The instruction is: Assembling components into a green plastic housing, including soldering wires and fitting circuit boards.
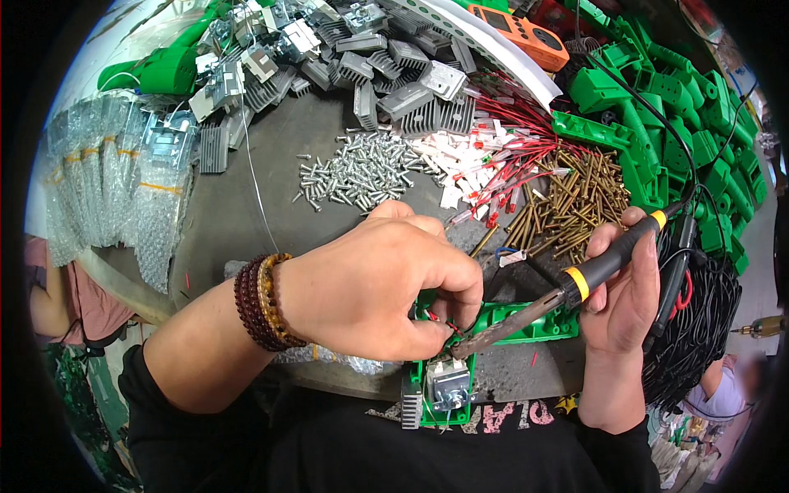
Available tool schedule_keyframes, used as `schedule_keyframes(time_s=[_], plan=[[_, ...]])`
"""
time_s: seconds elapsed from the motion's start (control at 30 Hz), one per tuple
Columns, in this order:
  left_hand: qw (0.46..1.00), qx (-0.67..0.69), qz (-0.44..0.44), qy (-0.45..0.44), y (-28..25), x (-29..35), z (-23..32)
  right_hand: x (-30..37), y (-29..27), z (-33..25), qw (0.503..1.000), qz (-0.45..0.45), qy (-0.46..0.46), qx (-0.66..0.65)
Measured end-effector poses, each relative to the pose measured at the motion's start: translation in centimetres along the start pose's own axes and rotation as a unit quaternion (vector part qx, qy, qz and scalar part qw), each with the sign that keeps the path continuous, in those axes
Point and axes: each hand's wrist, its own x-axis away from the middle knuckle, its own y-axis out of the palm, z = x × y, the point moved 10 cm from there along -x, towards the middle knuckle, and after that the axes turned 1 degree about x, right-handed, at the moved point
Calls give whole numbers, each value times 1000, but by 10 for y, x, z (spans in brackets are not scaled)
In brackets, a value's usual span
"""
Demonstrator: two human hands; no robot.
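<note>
The grey worktop point(246, 214) is crowded. Along its right side runs a big heap of green plastic housings point(682, 123), with a tangle of black cable point(699, 320) below it. On the left lie clear bubble-wrap bags point(107, 181), banded with yellow strips, stacked in a row. At the top sits a pile of grey finned heat sinks point(394, 74), and beside it an orange handheld meter point(526, 37) with a small screen. Mid-worktop: a scatter of silver screws point(362, 168), red wires point(509, 156) with white tags, and a spread of brass pins point(567, 197).

Now the hands. The left hand point(378, 287), beaded bracelets point(263, 300) at the wrist, is curled down over a green housing point(526, 324) at the near edge of the worktop, fingers pinched on a thin red lead point(448, 323). The right hand point(625, 296) is clenched around a soldering iron point(575, 283), black handle with yellow rings.

The key line-up: the iron's long axis slants from upper right down to lower left, its tip meeting the lead just right of the left fingertips, directly above a small metal part point(448, 386) seated in the housing. The left hand is the nearer one to that joint; the right stays back along the handle.
</note>
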Motion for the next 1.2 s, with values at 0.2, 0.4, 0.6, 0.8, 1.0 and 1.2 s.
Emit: schedule_keyframes(time_s=[0.2,0.4,0.6,0.8,1.0,1.2], plan=[[1000,3,8,16,-2,-1,2,-1,-1,-1,1000,-14,-6,-8],[1000,8,8,18,-2,0,3,-2,-14,-8,999,37,-8,-24],[1000,12,7,17,-2,1,3,-1,-18,-11,999,45,-15,-20],[1000,7,6,20,-3,0,3,-5,-18,-11,998,32,-12,-46],[1000,4,4,17,-3,0,4,-6,-17,-12,997,18,-12,-70],[1000,13,6,23,-2,0,6,-4,-19,-14,998,24,-13,-65]])
